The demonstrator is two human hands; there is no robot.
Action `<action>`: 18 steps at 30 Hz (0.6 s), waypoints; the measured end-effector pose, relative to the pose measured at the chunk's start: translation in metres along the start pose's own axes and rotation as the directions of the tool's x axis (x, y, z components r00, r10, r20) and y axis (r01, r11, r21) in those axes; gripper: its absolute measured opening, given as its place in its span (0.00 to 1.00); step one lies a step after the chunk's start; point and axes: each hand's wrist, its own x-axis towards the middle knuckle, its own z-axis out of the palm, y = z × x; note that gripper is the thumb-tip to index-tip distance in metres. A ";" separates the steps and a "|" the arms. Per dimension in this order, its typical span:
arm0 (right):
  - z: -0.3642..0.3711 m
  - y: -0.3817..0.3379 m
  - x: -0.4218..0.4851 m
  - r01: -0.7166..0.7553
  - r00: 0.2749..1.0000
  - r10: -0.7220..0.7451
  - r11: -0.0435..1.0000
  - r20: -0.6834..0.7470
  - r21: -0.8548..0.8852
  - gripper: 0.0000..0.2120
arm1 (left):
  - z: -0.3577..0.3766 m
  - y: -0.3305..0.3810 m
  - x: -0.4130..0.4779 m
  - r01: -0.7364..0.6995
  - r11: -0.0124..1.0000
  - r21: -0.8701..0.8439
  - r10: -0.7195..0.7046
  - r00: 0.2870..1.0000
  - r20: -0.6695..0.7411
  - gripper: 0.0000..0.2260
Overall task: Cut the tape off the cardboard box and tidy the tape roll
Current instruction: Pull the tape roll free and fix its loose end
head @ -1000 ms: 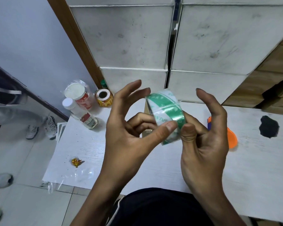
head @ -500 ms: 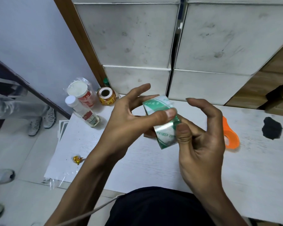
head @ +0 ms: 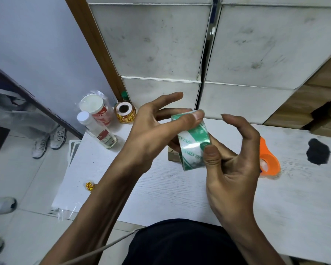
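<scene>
Tabletop (head: 161, 197) edge runs along the lower left of the frame, with bare white surface below the hands. Left hand (head: 151, 134) and right hand (head: 231, 165) both grip the green-printed tape roll (head: 192, 144) at the centre, above a small cardboard box (head: 172, 154). Bottles (head: 97, 123) stand at upper left; orange scissors (head: 268, 159) lie just right of the right hand.

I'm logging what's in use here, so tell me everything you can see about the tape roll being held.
The tape roll is glossy clear tape printed with green bands and pale lettering too blurred to read fully. It is held above the white table, tilted, its outer face toward the camera. The left hand presses a thumb along its upper edge; the right hand pinches its lower right side with the thumb. A small cardboard box shows just behind it.
</scene>
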 end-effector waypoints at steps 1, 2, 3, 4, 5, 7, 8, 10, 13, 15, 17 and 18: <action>0.000 0.001 -0.001 -0.002 1.000 0.002 1.000 0.001 0.009 0.18 | 0.000 0.000 0.000 -0.010 1.000 0.002 0.010 1.000 -0.007 0.27; 0.000 0.002 -0.002 -0.005 1.000 0.005 1.000 0.000 0.015 0.18 | 0.000 0.000 0.000 -0.016 1.000 0.004 0.016 1.000 -0.015 0.26; 0.001 0.003 -0.003 -0.010 1.000 0.010 1.000 -0.001 0.022 0.18 | -0.002 0.000 0.001 -0.020 1.000 0.008 0.020 1.000 -0.021 0.24; 0.001 0.004 -0.004 -0.018 1.000 0.018 0.999 -0.005 0.033 0.18 | -0.003 0.000 0.002 -0.024 1.000 0.017 0.025 0.999 -0.022 0.24; 0.001 0.004 -0.004 -0.027 1.000 0.028 0.999 -0.007 0.044 0.18 | -0.004 -0.001 0.003 -0.033 0.999 0.033 0.034 0.999 -0.018 0.23; 0.001 0.006 -0.004 -0.048 0.999 0.048 0.998 0.000 0.048 0.18 | -0.007 -0.002 0.003 -0.057 0.995 0.076 0.058 0.998 -0.008 0.22; 0.001 0.006 -0.004 -0.060 0.998 0.059 0.997 0.009 0.044 0.18 | -0.007 -0.003 0.003 -0.068 0.993 0.098 0.069 0.998 -0.007 0.22; 0.001 0.007 -0.004 -0.083 0.996 0.082 0.996 0.022 0.040 0.18 | -0.006 -0.005 0.003 -0.091 0.985 0.143 0.096 0.995 -0.031 0.21; 0.000 0.008 -0.005 -0.132 0.991 0.130 0.989 0.037 0.069 0.22 | -0.006 -0.008 0.006 -0.132 0.978 0.161 0.150 0.983 -0.108 0.15; 0.000 0.008 -0.004 -0.157 0.987 0.155 0.985 0.042 0.067 0.24 | -0.005 -0.007 0.006 -0.148 0.979 0.143 0.165 0.980 -0.113 0.16; -0.002 0.010 -0.003 -0.174 0.984 0.171 0.984 0.045 0.050 0.25 | -0.007 -0.009 0.005 -0.154 0.981 0.121 0.159 0.986 -0.038 0.19; -0.003 0.010 -0.002 -0.183 0.982 0.181 0.982 0.045 0.043 0.25 | -0.009 -0.011 0.004 -0.160 0.979 0.125 0.159 0.987 0.015 0.22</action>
